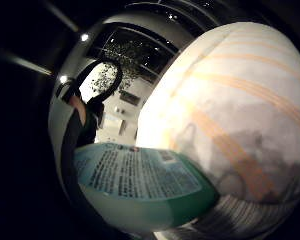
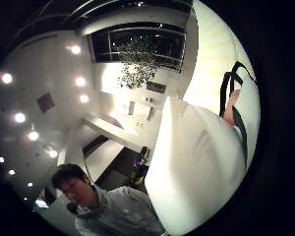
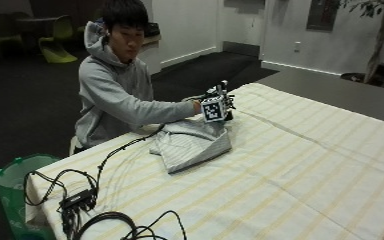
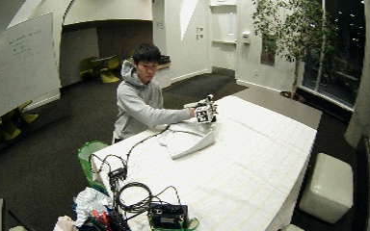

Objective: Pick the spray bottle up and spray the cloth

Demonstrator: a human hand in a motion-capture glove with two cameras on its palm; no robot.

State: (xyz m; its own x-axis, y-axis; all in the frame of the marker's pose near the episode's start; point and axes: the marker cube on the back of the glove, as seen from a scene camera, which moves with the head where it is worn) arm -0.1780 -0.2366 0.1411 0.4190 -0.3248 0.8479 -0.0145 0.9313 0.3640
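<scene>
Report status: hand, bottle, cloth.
Right hand raised above table, grip on bottle. Cloth folded below hand. Nothing in the way.

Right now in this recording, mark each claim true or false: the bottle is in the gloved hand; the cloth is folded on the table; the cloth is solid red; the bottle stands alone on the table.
1. The spray bottle is close against the gloved right hand: true.
2. The cloth lies folded on the table: true.
3. The cloth is solid red: false, it is pale with fine stripes.
4. The bottle stands alone on the table: false, it is up at the hand.
</scene>
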